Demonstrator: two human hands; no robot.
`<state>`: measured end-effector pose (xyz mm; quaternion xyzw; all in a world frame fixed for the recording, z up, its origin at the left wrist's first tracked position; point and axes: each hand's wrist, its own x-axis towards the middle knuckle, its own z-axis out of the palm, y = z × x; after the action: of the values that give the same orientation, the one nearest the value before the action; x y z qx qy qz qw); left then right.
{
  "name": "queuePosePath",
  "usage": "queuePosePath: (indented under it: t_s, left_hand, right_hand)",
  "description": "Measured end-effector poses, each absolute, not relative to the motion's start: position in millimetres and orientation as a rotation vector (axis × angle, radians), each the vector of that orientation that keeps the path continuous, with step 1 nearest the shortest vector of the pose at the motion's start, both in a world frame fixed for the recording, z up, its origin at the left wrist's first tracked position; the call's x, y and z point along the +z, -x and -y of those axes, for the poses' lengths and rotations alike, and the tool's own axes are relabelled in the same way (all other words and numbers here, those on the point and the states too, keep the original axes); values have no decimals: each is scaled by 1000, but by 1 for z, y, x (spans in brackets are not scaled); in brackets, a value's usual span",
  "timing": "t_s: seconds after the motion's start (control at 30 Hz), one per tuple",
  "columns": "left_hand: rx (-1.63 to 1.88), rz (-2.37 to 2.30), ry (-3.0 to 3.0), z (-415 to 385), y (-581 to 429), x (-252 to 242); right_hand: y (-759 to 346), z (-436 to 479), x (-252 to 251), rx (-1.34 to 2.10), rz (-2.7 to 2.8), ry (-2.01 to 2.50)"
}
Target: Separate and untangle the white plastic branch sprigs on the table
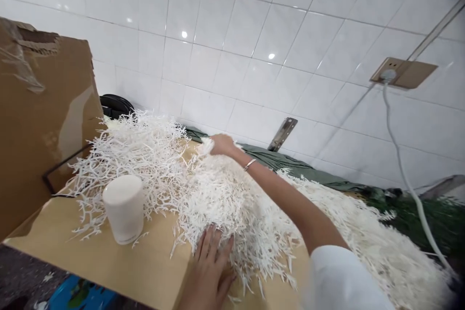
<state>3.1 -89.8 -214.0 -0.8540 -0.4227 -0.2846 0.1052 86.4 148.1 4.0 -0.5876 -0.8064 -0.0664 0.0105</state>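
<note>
White branching pieces (221,198) are heaped in the middle of the tan tabletop (156,256). My left hand (212,266) lies against the near side of this heap, fingers spread and pointing away from me. Reaching across the far side, my right hand (221,145) has its fingers closed on some white pieces; a bracelet circles the wrist. Left of the middle heap is a looser pile of larger white branches (134,155). A white cylindrical container (124,209) stands at that pile's near edge.
An open cardboard box (47,116) rises at the left. More white pieces (381,242) spread to the right, beside green foliage (417,218). Green cloth (301,167) runs along the tiled wall. A white cable (399,164) hangs from a socket. A blue container (78,295) is below the table.
</note>
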Motion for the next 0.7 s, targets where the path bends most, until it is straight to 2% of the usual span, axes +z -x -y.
queuePosePath:
  t_s: [0.13,0.4,0.57,0.7]
  left_hand:
    - [-840,1310,2569,93,-4,-213]
    - [-864,1351,2584,92,-6,-220]
    - [-899,1355,2604,92,-6,-215]
    - [-937,1359,2615,94,-6,-212]
  right_hand:
    - [-153,-131,29,-160,2442,1898]
    - [-224,-81,-27,272,2552,1668]
    - [-260,-68,5,657,2502,1631]
    - [-301,-39,25,670,2431,1709]
